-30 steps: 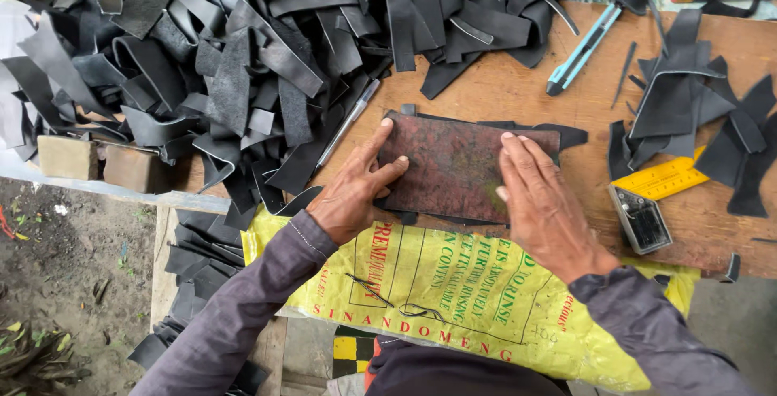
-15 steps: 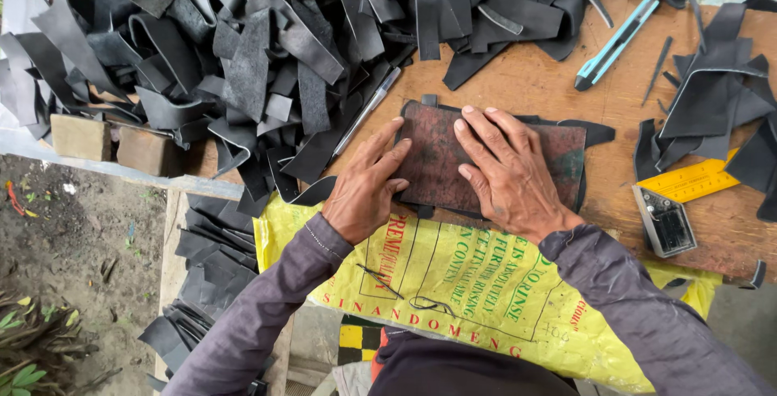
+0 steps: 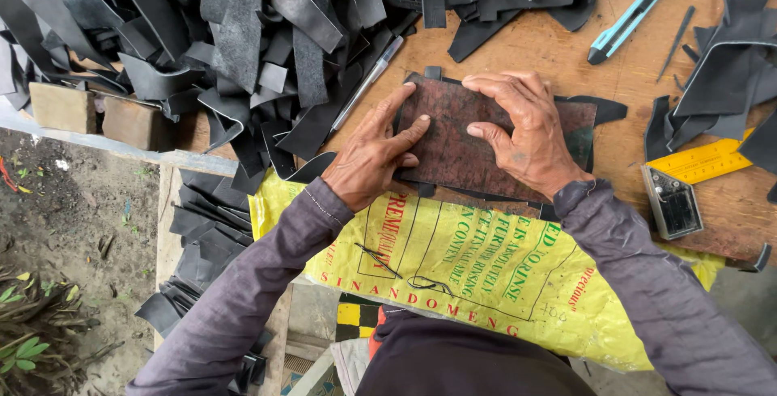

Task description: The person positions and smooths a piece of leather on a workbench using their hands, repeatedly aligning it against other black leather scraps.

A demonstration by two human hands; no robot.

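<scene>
Since half a second ago our right hand (image 3: pixel 530 133) has stayed on the upper right part of the rusty plate (image 3: pixel 453 141) with its fingers curling further, while our left hand (image 3: pixel 374 151) has kept its place at the plate's left edge. Going from the left, we see two wooden blocks (image 3: pixel 101 114) at the table (image 3: pixel 558 48) edge under a heap of black rubber strips (image 3: pixel 243 31), with a pen (image 3: pixel 368 82) lying against the heap. Our left hand lies flat and spread on the plate, gripping nothing, thumb along its left side. Dark and reddish, the plate lies flat on the table between and under both hands, over a black rubber piece (image 3: pixel 603 108) that shows at its right. Our right hand presses down with bent fingers, closed on nothing. Below the plate a yellow printed sack (image 3: pixel 486 266) hangs over the table edge. Farther right lie a blue utility knife (image 3: pixel 635 11), a yellow ruler (image 3: pixel 704 161) and a small metal block (image 3: pixel 672 202).
</scene>
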